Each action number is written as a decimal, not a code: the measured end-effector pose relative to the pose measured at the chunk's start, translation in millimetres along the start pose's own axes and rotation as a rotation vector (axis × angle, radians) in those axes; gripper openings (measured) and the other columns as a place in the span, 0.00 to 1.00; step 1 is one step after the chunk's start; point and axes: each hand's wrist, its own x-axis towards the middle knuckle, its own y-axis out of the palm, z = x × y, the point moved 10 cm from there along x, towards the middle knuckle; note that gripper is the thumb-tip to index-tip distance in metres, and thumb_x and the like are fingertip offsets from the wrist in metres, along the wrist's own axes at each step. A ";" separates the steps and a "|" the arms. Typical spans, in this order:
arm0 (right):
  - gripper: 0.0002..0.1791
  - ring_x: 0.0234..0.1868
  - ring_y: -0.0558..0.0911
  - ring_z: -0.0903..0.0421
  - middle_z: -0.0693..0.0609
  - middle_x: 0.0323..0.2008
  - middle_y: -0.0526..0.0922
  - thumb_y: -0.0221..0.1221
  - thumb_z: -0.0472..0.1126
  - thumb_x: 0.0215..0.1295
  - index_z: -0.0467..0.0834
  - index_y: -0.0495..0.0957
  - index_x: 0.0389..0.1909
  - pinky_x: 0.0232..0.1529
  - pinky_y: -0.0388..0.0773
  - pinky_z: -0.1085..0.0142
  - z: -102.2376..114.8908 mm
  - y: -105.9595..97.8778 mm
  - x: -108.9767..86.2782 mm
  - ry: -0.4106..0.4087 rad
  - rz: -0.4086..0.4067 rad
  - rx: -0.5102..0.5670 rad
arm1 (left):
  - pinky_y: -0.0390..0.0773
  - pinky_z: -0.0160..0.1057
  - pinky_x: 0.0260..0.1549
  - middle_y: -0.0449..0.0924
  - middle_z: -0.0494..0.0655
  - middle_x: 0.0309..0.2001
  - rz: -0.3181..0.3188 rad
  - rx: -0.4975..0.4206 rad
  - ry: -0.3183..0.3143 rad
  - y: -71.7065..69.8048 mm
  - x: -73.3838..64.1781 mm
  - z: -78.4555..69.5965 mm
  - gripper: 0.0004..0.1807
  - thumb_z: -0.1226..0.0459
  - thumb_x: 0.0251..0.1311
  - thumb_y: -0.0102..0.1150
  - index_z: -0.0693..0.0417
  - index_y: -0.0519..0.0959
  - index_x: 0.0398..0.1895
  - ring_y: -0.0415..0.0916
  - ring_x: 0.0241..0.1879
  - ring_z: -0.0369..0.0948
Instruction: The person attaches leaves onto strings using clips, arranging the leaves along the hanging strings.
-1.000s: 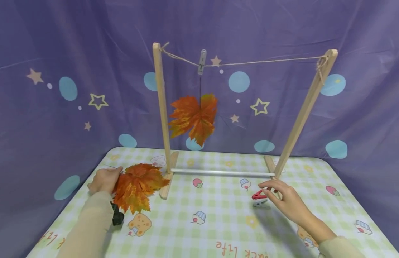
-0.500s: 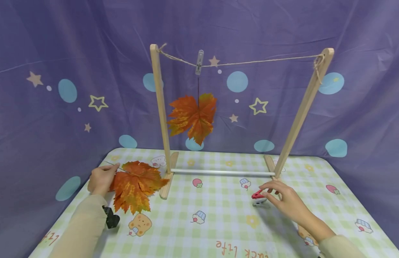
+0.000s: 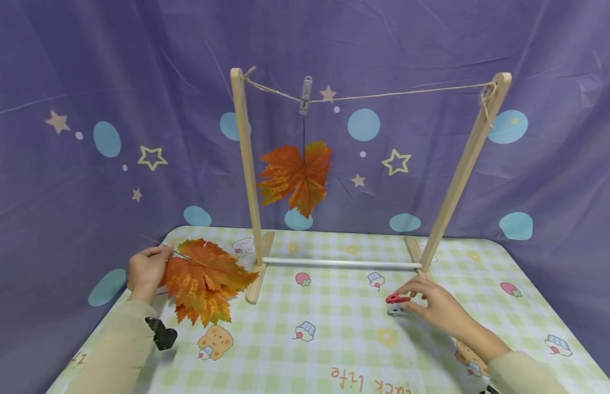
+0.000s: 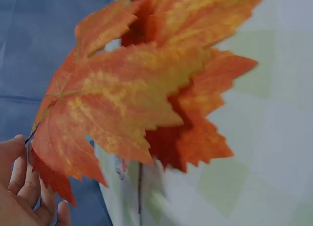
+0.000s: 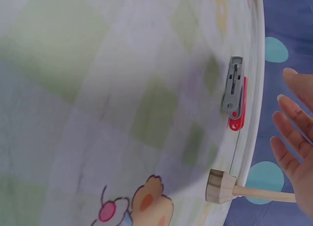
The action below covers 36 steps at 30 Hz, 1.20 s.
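Observation:
My left hand [image 3: 148, 271] pinches the thin stem of an orange maple leaf [image 4: 107, 89] at the table's left side. Below that one, more orange leaf [image 4: 198, 121] shows on the table; how many leaves overlap is unclear. At the right, my right hand [image 3: 435, 309] hovers with thumb and fingers apart beside a red clothespin [image 3: 396, 299] and a grey clothespin [image 3: 396, 311]. Both pins lie side by side on the tablecloth in the right wrist view, with no finger around them. Another maple leaf [image 3: 297, 178] hangs by its stem from a grey clothespin [image 3: 305, 96] on a string.
Two wooden posts, left [image 3: 246, 164] and right [image 3: 465, 169], carry the twine [image 3: 403, 94]. A white rod [image 3: 341, 264] joins their feet low over the checked tablecloth [image 3: 265, 345]. Purple curtain [image 3: 137, 65] surrounds the table on the back and sides.
My left hand has shifted slightly left, drawing the pinched leaf's stem with it and raising that leaf. My right hand has barely moved; the red clothespin now lies flatter.

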 end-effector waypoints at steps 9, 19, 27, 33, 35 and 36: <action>0.16 0.46 0.82 0.54 0.56 0.48 0.81 0.69 0.35 0.59 0.48 0.84 0.49 0.47 0.79 0.50 -10.2 12.9 -1.4 0.033 0.156 0.047 | 0.70 0.44 0.43 0.87 0.42 0.40 -0.014 -0.059 0.038 -13.1 -1.0 -14.3 0.33 0.39 0.66 0.52 0.57 0.80 0.58 0.77 0.48 0.47; 0.17 0.43 0.80 0.58 0.57 0.44 0.79 0.70 0.39 0.59 0.47 0.82 0.50 0.42 0.80 0.60 -12.2 27.4 -2.1 -0.016 0.262 0.046 | 0.71 0.43 0.35 0.81 0.59 0.55 -0.020 -0.045 0.105 -12.8 -10.0 -27.5 0.34 0.38 0.67 0.49 0.56 0.78 0.59 0.78 0.44 0.49; 0.18 0.42 0.79 0.59 0.60 0.44 0.78 0.72 0.43 0.57 0.49 0.83 0.49 0.40 0.79 0.61 -17.9 31.3 -1.9 0.009 0.277 -0.026 | 0.68 0.40 0.37 0.83 0.56 0.52 -0.081 -0.057 0.205 -24.2 -24.2 -50.9 0.31 0.38 0.67 0.51 0.53 0.79 0.56 0.73 0.37 0.33; 0.18 0.40 0.79 0.61 0.60 0.43 0.77 0.72 0.44 0.56 0.48 0.84 0.47 0.39 0.79 0.63 -21.1 35.4 -4.2 0.042 0.287 -0.054 | 0.67 0.41 0.35 0.84 0.54 0.48 -0.121 -0.017 0.345 -29.7 -43.7 -74.6 0.27 0.42 0.70 0.51 0.54 0.79 0.55 0.73 0.35 0.37; 0.17 0.41 0.79 0.60 0.60 0.42 0.77 0.73 0.44 0.55 0.48 0.84 0.46 0.39 0.79 0.63 -21.0 35.0 -4.4 0.045 0.281 -0.074 | 0.67 0.42 0.35 0.84 0.55 0.46 -0.142 -0.006 0.404 -31.5 -52.1 -84.8 0.26 0.44 0.71 0.51 0.55 0.80 0.53 0.74 0.35 0.41; 0.17 0.41 0.79 0.60 0.60 0.42 0.77 0.73 0.44 0.55 0.48 0.84 0.46 0.39 0.79 0.62 -20.5 34.6 -4.5 0.041 0.279 -0.084 | 0.66 0.42 0.35 0.84 0.55 0.45 -0.151 -0.004 0.429 -32.3 -55.9 -89.7 0.25 0.45 0.71 0.52 0.56 0.80 0.52 0.74 0.35 0.42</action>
